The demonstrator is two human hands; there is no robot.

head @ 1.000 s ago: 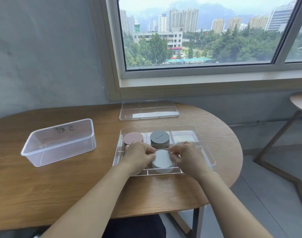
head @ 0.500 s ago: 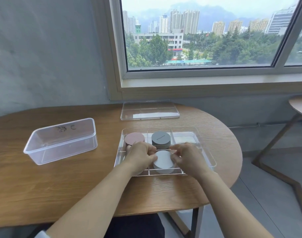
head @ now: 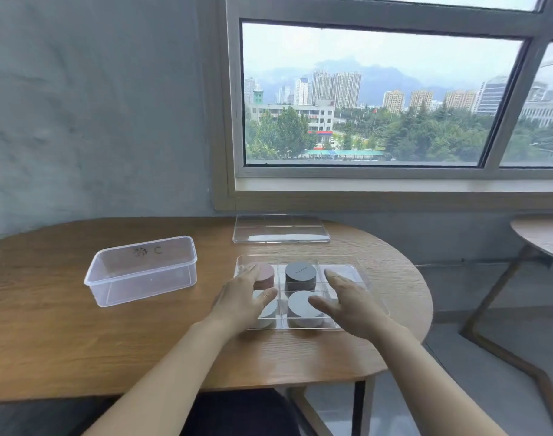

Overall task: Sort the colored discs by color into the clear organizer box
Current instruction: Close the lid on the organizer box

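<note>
The clear organizer box (head: 368, 280) lies on the round wooden table. A pink disc (head: 265, 272) fills its far-left cell and a dark grey disc (head: 300, 273) the far-middle cell. A light grey disc (head: 301, 306) sits in the near-middle cell, and a white disc (head: 267, 313) shows in the near-left cell, partly under my left hand. My left hand (head: 243, 298) hovers over the box's left side, fingers spread, holding nothing. My right hand (head: 347, 302) hovers over the right side, open too, its thumb by the light grey disc.
An empty clear tub (head: 143, 269) stands to the left on the table (head: 64, 335). The organizer's clear lid (head: 279, 229) lies flat behind the box near the wall. A second small table (head: 542, 234) stands at the right. The table's edge curves close behind my right hand.
Both hands let go of the light grey disc and lifted apart with fingers spread. The disc now rests in the near-middle cell. The camera tilted up.
</note>
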